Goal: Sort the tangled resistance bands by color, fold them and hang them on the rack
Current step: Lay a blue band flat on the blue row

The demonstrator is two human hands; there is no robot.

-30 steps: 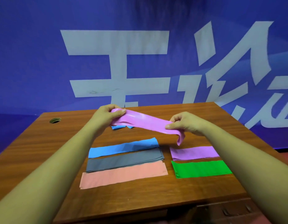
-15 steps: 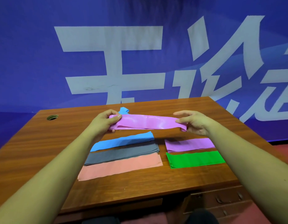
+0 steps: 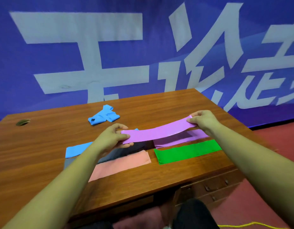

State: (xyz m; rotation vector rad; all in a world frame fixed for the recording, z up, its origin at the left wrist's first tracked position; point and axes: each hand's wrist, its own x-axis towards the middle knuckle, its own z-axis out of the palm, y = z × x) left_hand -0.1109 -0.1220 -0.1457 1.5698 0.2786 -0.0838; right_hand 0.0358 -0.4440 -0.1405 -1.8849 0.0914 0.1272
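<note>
Though crumpled, blue band (image 3: 104,115) beyond hands

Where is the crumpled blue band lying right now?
In the head view, the crumpled blue band lies alone on the far middle of the desk, beyond the left hand and apart from the flat bands.
</note>
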